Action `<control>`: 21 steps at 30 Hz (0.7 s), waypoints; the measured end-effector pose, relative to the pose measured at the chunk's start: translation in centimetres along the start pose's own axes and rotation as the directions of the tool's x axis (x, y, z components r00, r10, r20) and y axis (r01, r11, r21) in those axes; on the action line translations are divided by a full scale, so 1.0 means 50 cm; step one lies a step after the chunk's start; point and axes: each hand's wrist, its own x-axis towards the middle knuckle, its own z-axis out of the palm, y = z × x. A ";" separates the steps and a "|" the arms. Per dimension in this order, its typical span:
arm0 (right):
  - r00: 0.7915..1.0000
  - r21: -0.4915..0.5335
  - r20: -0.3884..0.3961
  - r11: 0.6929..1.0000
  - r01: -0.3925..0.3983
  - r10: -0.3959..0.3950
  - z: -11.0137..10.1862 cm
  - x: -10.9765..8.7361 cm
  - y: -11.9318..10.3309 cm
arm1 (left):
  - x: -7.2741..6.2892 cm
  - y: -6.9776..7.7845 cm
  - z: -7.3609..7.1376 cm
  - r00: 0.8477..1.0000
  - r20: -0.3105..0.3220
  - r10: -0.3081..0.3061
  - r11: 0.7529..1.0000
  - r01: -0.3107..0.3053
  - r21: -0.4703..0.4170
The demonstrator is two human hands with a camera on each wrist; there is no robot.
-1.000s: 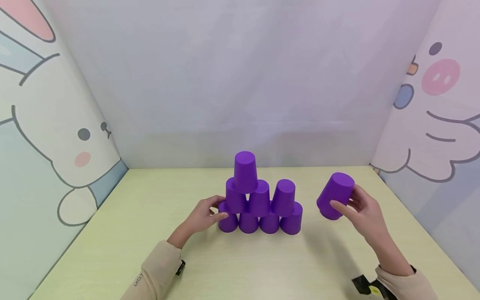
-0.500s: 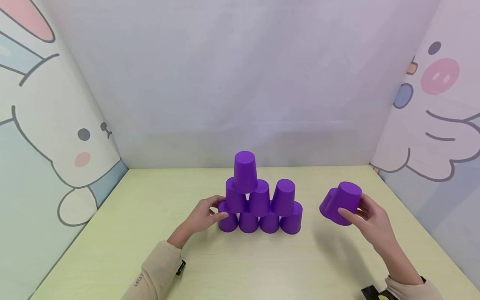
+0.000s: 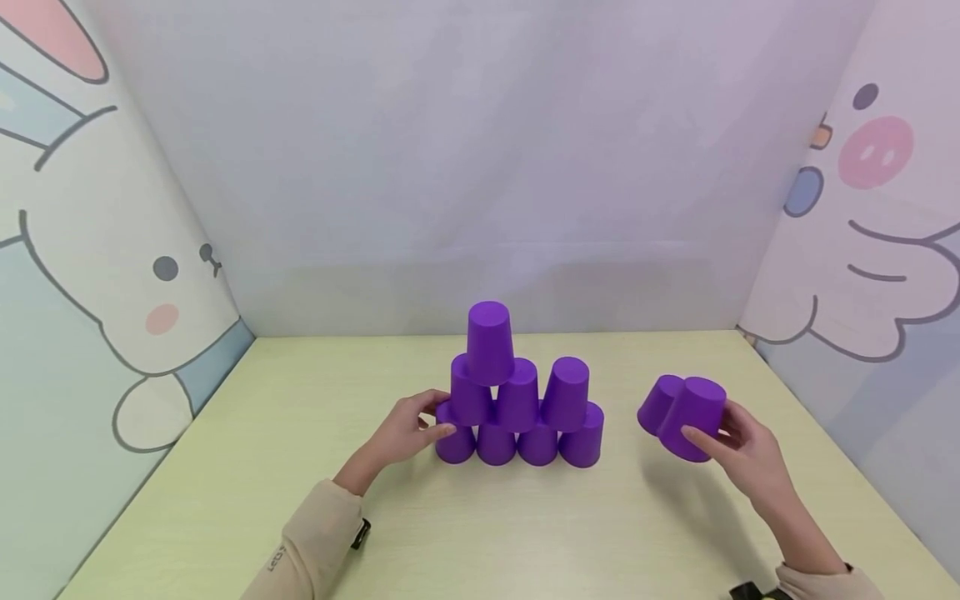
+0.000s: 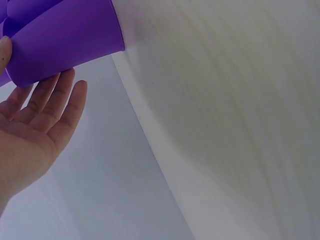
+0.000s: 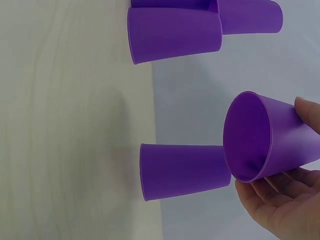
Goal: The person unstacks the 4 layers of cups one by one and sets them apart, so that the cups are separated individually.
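Observation:
A pyramid of upside-down purple cups stands mid-table: several at the bottom, three in the middle row and a top cup [image 3: 490,343]. My left hand [image 3: 406,427] is at its left end, thumb in front of the bottom-left cup [image 3: 454,446] and fingers behind it. The left wrist view shows those fingertips against the wall of the purple cup [image 4: 70,42]. My right hand [image 3: 750,458] holds another purple cup [image 3: 697,417], tilted and raised above the table. Its open mouth shows in the right wrist view, where the held cup [image 5: 285,135] overlaps a standing cup [image 5: 182,172].
That single upside-down cup [image 3: 658,404] stands right of the pyramid, partly hidden behind the held one. The pale wooden table [image 3: 517,542] meets a grey back wall [image 3: 480,167]. Side walls carry a cartoon rabbit [image 3: 135,267] and a pig [image 3: 862,225].
My right hand has moved right and toward me with its cup, uncovering more of the single standing cup behind. My left hand and the pyramid have kept their places.

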 end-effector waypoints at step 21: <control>0.991 -0.117 0.065 0.987 -0.109 0.117 -0.025 0.004 0.076 | 0.002 -0.002 -0.002 1.000 0.004 -0.016 1.000 0.016 -0.012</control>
